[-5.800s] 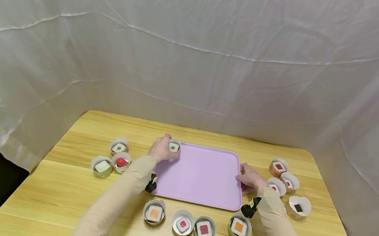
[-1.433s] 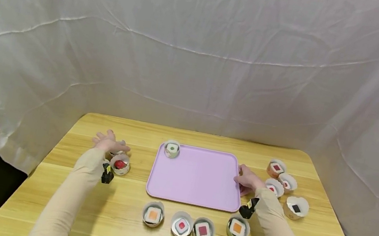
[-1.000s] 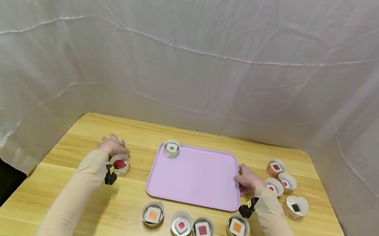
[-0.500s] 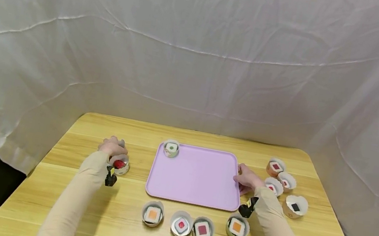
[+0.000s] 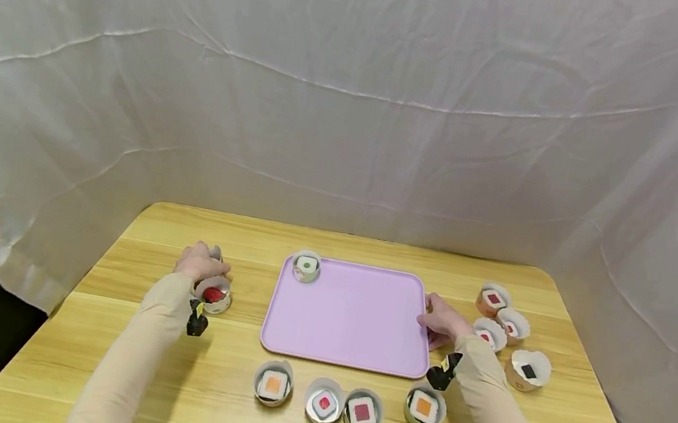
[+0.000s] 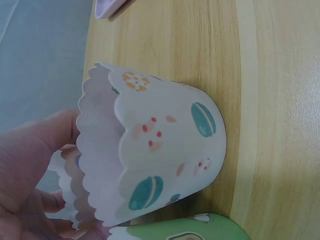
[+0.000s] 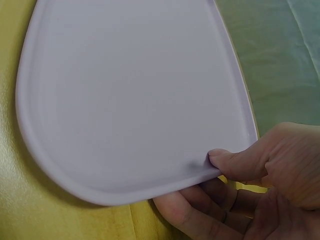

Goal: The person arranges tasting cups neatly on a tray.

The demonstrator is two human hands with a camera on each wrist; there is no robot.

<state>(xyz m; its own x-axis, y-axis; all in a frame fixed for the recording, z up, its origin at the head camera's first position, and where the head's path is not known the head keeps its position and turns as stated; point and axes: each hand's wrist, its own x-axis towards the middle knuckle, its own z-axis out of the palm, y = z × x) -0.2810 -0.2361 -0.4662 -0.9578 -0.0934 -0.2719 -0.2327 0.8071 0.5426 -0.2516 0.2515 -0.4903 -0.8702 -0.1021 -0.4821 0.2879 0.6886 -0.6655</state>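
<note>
At the left cluster, my left hand (image 5: 199, 263) reaches over a paper baking cup (image 5: 216, 253), thumb and fingers at its sides; the hand hides most of it. In the left wrist view its scalloped rim (image 6: 70, 185) shows beside the fingers, behind a white patterned cup (image 6: 160, 140). The cup with a red-topped sushi piece (image 5: 214, 294) stands just nearer to me. My right hand (image 5: 445, 319) pinches the right rim of a lilac tray (image 5: 354, 319), thumb on top and fingers below. A cup with green-centred sushi (image 5: 306, 266) stands in the tray's far left corner.
A green cup (image 6: 190, 230) touches the white one. Along the near side stand cups with orange (image 5: 273, 384), red (image 5: 324, 404), dark red (image 5: 362, 411) and orange (image 5: 423, 407) sushi. Several more cups (image 5: 528, 370) sit at the right. Grey cloth (image 5: 352, 131) hangs around the table.
My left hand earlier set the green-centred cup on the tray's far left corner, then moved left. Its spread fingers have since come down around another cup. My right hand stays on the tray rim.
</note>
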